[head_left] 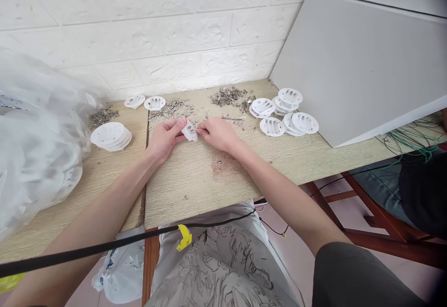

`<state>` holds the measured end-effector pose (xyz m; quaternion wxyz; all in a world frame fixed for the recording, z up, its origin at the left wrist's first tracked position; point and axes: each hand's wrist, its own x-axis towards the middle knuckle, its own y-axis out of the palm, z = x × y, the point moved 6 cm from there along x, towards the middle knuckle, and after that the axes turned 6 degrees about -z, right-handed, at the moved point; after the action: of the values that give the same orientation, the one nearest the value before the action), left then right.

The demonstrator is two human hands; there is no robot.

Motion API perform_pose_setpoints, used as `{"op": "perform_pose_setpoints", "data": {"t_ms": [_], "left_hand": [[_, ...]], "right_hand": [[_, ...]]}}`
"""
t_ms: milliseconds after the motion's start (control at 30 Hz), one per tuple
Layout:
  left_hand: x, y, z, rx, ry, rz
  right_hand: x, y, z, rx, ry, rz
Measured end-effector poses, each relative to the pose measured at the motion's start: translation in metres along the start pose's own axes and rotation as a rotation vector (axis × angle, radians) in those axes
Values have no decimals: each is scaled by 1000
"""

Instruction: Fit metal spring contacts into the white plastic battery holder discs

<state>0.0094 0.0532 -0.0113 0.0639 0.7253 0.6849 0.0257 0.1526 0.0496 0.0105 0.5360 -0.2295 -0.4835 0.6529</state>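
Observation:
My left hand (165, 136) and my right hand (217, 133) meet at the middle of a wooden table (195, 181). Between them they grip a small white plastic disc (190, 131), held tilted just above the tabletop. The left thumb and fingers pinch its left edge. The right fingertips are pressed together against its right edge; whether they hold a small metal piece I cannot make out. Small metal pieces (171, 108) lie scattered just behind the hands.
A stack of white discs (111, 136) sits at the left, a pile of slotted discs (284, 111) at the right. More metal bits (228, 96) lie near the wall. A clear plastic bag (35, 139) bulges at far left; a grey panel (359, 69) leans at right.

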Motion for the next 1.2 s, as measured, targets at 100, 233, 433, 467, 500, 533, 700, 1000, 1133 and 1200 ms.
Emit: {"op": "perform_pose_setpoints", "data": {"t_ms": [100, 233, 433, 467, 500, 533, 700, 1000, 1133, 1200], "left_hand": [[1, -1, 1, 3, 9, -11], [2, -3, 2, 11, 19, 2], [3, -3, 3, 21, 12, 49], [3, -3, 4, 23, 9, 52], [4, -3, 4, 25, 7, 53], [4, -3, 4, 28, 6, 52], [3, -2, 3, 42, -1, 62], [2, 2, -1, 58, -29, 83], [2, 0, -1, 54, -38, 87], [3, -1, 0, 46, -35, 87]], "right_hand": [[-1, 0, 1, -45, -21, 10], [-2, -2, 3, -109, -51, 44], [-4, -6, 5, -132, -78, 91], [-4, -7, 5, -133, -82, 97], [-4, -7, 6, -134, -90, 100], [-4, -7, 5, -133, -98, 104], [-2, -5, 1, -113, -123, 122], [1, -1, -7, 82, -194, 162], [2, 0, -9, 140, -208, 152], [3, 0, -9, 167, -211, 154]]}}
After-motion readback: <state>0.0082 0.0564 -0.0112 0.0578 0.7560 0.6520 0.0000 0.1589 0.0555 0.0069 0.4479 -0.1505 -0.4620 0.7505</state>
